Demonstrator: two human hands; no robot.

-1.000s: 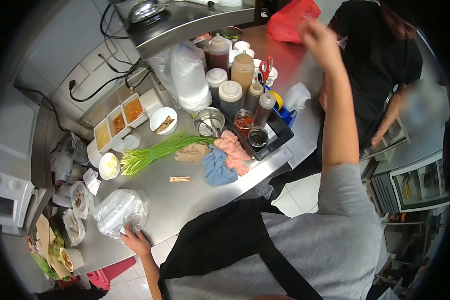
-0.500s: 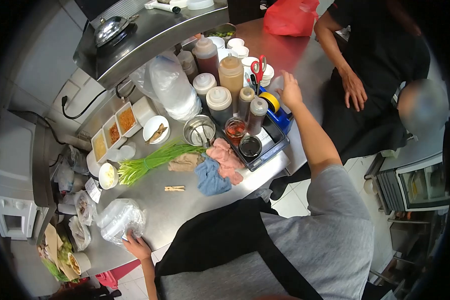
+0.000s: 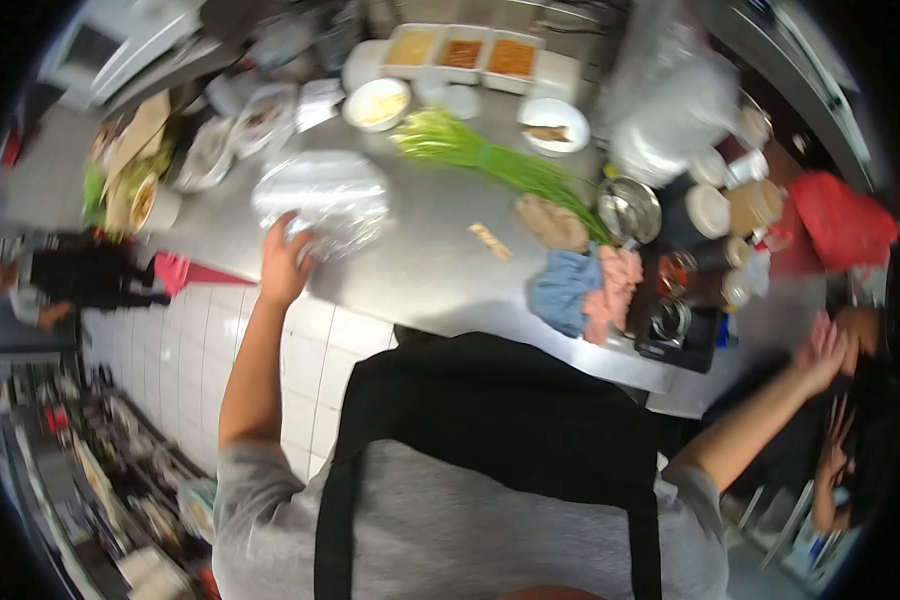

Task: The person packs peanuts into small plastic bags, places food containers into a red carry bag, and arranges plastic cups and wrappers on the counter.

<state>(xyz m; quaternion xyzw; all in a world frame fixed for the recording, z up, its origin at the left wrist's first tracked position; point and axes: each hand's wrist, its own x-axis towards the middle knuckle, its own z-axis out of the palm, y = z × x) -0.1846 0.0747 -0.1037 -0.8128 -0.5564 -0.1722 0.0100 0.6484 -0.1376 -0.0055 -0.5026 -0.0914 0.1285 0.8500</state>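
My left hand (image 3: 287, 262) rests at the near edge of a clear plastic bag (image 3: 325, 200) on the steel counter (image 3: 410, 275), fingertips on the plastic. Whether the fingers grip it cannot be made out. Out to the right, past the counter's edge, my right hand (image 3: 820, 355) is raised, its fingers apart and somewhat blurred, holding nothing visible. A wooden clothespin (image 3: 490, 241) lies between the bag and the blue cloth (image 3: 565, 290). Beside that cloth are a pink cloth (image 3: 612, 295) and a brown one (image 3: 551, 222). Green stalks (image 3: 495, 162) lie behind them.
At the back stand trays of food (image 3: 461, 54) and a white bowl (image 3: 553, 127). Sauce bottles (image 3: 708, 210) and a black tray (image 3: 678, 338) are on the right, near a red bag (image 3: 843, 222). A co-worker's hand (image 3: 836, 440) is close below my right hand. Another person (image 3: 80, 285) stands far left.
The view has swung left. My right hand came down from its raised position, passed near the blue tape dispenser, and is now out beyond the counter's right side. My left hand stays at the bag.
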